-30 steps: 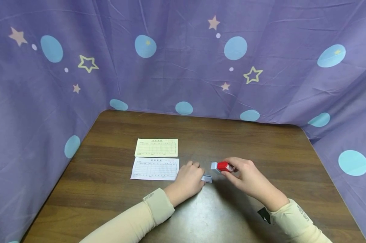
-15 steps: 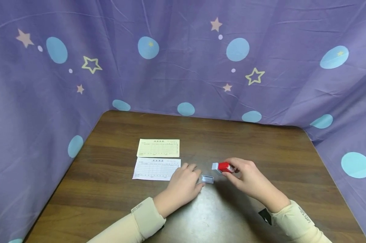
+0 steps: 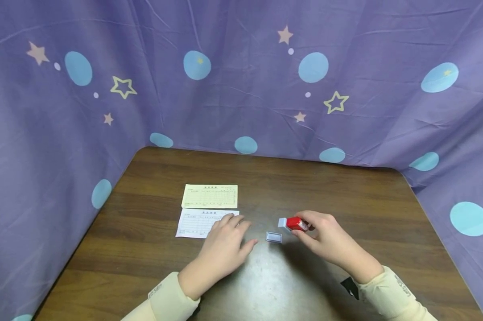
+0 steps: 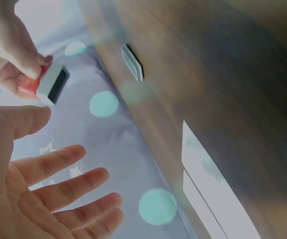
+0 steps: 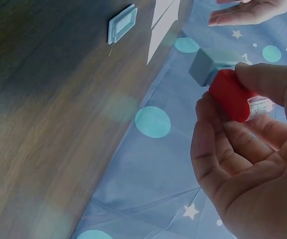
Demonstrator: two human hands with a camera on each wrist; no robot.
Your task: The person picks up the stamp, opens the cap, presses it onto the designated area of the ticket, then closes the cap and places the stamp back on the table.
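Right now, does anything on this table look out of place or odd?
Only one small thing: the stamp's grey cap lies loose on the table, apart from the red stamp in the right hand. The yellow slip and white slip lie neat.

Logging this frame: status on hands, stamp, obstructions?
Left hand open, over white form. Right hand grips red and grey stamp, lifted. Small grey cap on wooden table between hands. Nothing blocks forms.
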